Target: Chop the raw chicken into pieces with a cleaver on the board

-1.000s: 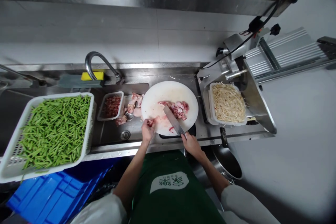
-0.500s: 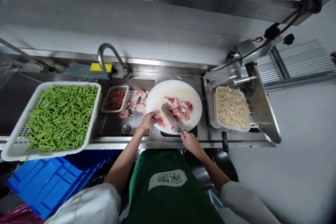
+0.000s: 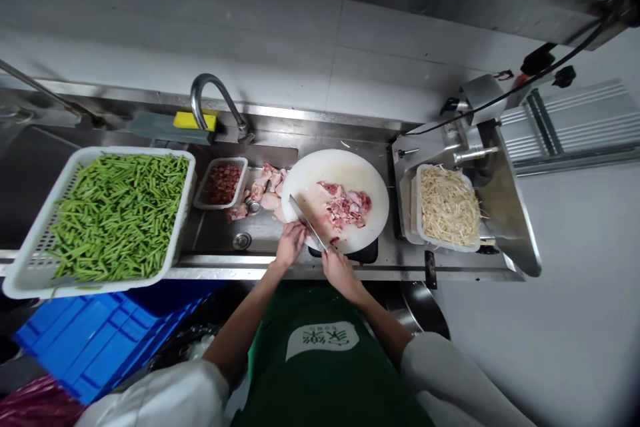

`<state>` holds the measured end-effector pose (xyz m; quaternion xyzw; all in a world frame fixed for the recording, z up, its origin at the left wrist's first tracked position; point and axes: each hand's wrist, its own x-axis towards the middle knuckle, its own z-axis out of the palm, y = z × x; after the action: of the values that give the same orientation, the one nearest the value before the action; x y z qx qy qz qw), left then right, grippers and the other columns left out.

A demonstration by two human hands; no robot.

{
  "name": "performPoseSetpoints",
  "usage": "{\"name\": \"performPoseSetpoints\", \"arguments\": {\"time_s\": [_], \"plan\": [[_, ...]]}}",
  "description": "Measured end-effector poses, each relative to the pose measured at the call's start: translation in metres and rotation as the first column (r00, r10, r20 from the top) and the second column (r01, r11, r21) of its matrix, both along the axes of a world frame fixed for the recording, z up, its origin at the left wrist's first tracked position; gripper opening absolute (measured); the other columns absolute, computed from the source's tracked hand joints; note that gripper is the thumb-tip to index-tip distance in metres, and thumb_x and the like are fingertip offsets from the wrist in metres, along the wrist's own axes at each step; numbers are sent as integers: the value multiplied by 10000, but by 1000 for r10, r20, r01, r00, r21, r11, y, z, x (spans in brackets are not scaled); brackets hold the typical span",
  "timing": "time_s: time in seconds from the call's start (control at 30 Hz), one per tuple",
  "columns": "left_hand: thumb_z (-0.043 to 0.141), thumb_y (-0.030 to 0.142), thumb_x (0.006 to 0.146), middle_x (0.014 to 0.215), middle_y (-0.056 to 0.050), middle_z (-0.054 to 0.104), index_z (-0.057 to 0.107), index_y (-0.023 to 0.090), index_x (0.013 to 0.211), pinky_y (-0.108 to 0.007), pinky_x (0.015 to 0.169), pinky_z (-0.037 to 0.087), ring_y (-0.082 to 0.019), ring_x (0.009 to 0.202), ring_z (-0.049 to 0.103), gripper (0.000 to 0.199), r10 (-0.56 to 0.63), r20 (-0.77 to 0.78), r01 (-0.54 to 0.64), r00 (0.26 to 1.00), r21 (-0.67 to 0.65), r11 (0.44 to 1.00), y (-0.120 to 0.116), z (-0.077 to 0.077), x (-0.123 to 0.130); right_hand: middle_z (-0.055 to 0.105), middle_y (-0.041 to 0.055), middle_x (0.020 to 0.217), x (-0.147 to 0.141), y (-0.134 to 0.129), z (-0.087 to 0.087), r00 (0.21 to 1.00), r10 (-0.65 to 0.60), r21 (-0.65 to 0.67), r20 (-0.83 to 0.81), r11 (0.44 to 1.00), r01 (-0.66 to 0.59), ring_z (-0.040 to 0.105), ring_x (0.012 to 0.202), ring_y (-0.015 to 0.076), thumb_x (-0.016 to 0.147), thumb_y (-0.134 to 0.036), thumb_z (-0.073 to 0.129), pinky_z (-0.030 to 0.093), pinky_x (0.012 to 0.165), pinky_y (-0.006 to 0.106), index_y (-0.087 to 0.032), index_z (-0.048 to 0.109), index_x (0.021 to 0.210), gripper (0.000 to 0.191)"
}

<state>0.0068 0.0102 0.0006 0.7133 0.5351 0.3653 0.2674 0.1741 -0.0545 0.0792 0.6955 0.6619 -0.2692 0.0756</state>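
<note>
A round white cutting board (image 3: 350, 167) lies on the counter, with a pile of cut raw meat (image 3: 347, 207) right of its middle. My right hand (image 3: 340, 270) is closed round the handle of a cleaver (image 3: 307, 223), whose blade slants up to the left over the board. At the board's lower left edge, my left hand (image 3: 291, 242) has its fingers bent close to the blade. The piece under those fingers is mostly hidden. Left of the board, larger raw chicken pieces (image 3: 270, 190) lie in the sink beside a small white basket of diced meat (image 3: 223, 184).
A large white basket of cut green vegetables (image 3: 120, 213) stands at the left. At the right is a container of bean sprouts (image 3: 447, 205). A faucet (image 3: 217, 87) curves over the sink, and a blue crate (image 3: 90, 340) sits below the counter.
My right hand and the cleaver have moved left, off the meat pile and towards my left hand. My left hand has drawn down a little at the board's edge. The view has shifted slightly.
</note>
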Motion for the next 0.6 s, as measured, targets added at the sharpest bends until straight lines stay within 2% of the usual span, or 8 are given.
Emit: {"name": "performPoseSetpoints", "arguments": {"time_s": [0.07, 0.17, 0.27, 0.33, 0.43, 0.5, 0.57, 0.6], "plan": [[442, 270, 987, 1035, -106, 668, 673, 173, 968, -403, 991, 482, -236, 1038, 597, 251, -80, -18, 80, 997, 10, 997, 1, -10, 4, 740, 146, 1026, 3, 7, -2, 1000, 4, 9, -20, 1000, -4, 711, 959, 231, 1049, -316, 353, 455, 792, 279, -151, 608, 1155, 322], [428, 251, 992, 1042, -102, 670, 681, 179, 995, -404, 1020, 467, -229, 1071, 584, 263, -153, -40, 154, 987, 20, 988, 4, -16, -6, 739, 134, 1038, 15, 14, 6, 997, 18, 3, -72, 1000, -18, 705, 953, 234, 1052, -361, 345, 444, 788, 280, -163, 612, 1152, 347], [401, 210, 988, 1191, -110, 647, 667, 195, 1160, -423, 1078, 428, -234, 1199, 541, 317, -276, -92, 277, 957, -6, 961, 14, -10, -23, 742, 118, 1007, 35, 11, 15, 996, -36, 43, -76, 998, 40, 701, 928, 225, 1057, -393, 331, 425, 785, 271, -170, 596, 1184, 369], [409, 203, 981, 1321, -108, 600, 624, 225, 1283, -465, 1134, 364, -248, 1308, 472, 371, -383, -163, 381, 909, -42, 924, 26, -3, -28, 744, 113, 975, 51, 5, 17, 994, -102, 69, -44, 992, 105, 700, 915, 220, 1061, -386, 321, 410, 773, 264, -166, 595, 1161, 365], [475, 263, 973, 1322, -87, 610, 629, 264, 1287, -483, 1137, 328, -259, 1296, 477, 350, -513, -249, 502, 821, -113, 858, 45, 1, -20, 744, 120, 952, 72, -3, 15, 984, -178, 83, 6, 981, 177, 701, 909, 226, 1063, -373, 329, 395, 747, 262, -152, 598, 1105, 351], [522, 333, 963, 1214, -106, 649, 665, 242, 1221, -467, 1067, 373, -273, 1180, 532, 308, -427, -299, 412, 853, -114, 904, 48, -2, -3, 744, 127, 952, 80, -6, 13, 977, -211, 89, 24, 974, 208, 702, 904, 227, 1067, -358, 317, 391, 738, 264, -141, 588, 1108, 349], [553, 402, 949, 1124, -137, 656, 681, 213, 1173, -461, 993, 396, -297, 1091, 545, 320, -187, -335, 178, 924, -57, 982, 39, -8, 16, 743, 135, 945, 82, -6, 15, 972, -233, 93, 39, 969, 229, 704, 887, 229, 1070, -351, 301, 392, 730, 267, -135, 579, 1120, 355], [566, 432, 940, 1099, -147, 653, 681, 205, 1165, -463, 974, 395, -308, 1069, 542, 340, -63, -333, 58, 941, -25, 998, 31, -12, 25, 743, 137, 934, 80, -5, 17, 970, -238, 97, 47, 968, 233, 706, 874, 232, 1071, -357, 298, 394, 726, 269, -135, 577, 1121, 360]]}}
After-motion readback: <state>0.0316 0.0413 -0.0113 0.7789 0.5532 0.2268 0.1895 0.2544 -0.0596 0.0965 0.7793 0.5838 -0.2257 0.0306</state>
